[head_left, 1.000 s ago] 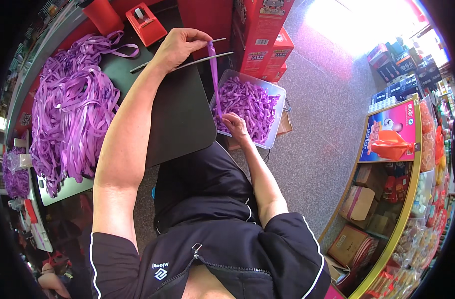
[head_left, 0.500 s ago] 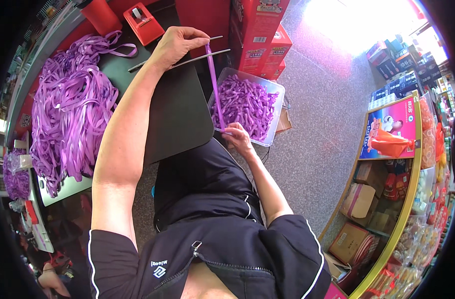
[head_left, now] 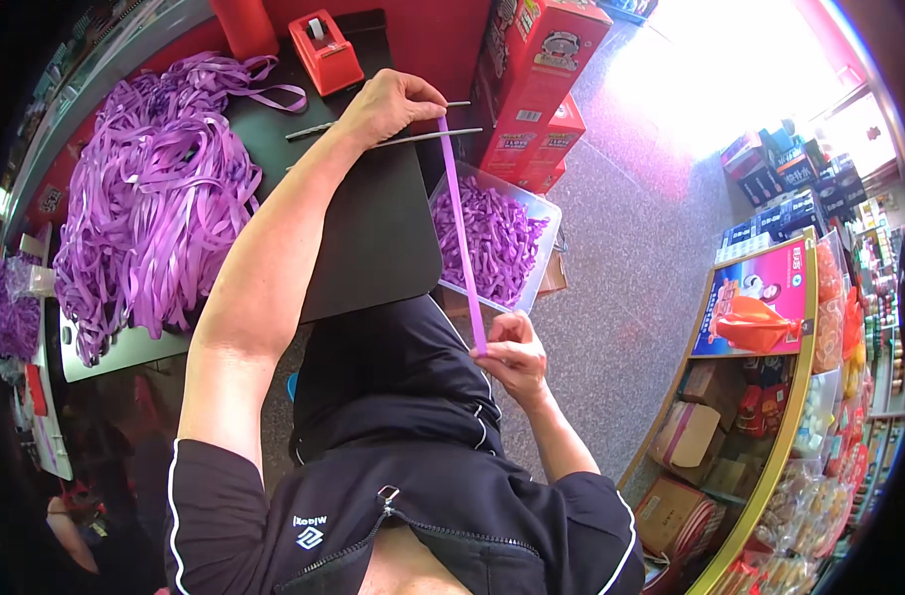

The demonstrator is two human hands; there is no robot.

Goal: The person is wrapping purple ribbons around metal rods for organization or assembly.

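A purple ribbon (head_left: pixel 459 218) stretches in a straight line between my two hands. My left hand (head_left: pixel 395 105) pinches its far end with thumb and fingertips, beside two thin metal rods (head_left: pixel 428 137) that reach past the edge of the dark tabletop (head_left: pixel 373 238). My right hand (head_left: pixel 517 359) pinches the near end, close to my knee. Left of my forearm lies a big heap of long purple ribbons (head_left: pixel 160 208). Under the stretched ribbon stands a clear plastic bin (head_left: pixel 550 248) full of short purple ribbon pieces (head_left: pixel 497 243).
A red tape dispenser (head_left: pixel 329 59) sits at the table's far side, near a red cylinder (head_left: pixel 244 28). Red cartons (head_left: pixel 537 89) stack behind the bin. To the right, a gold-edged shelf case (head_left: pixel 770 436) holds boxes and packets across the grey speckled floor (head_left: pixel 621 268).
My right hand has drawn back toward me and slightly right, so the ribbon now spans a longer stretch. My left hand keeps its pinch by the rods. The whole view has shifted a little.
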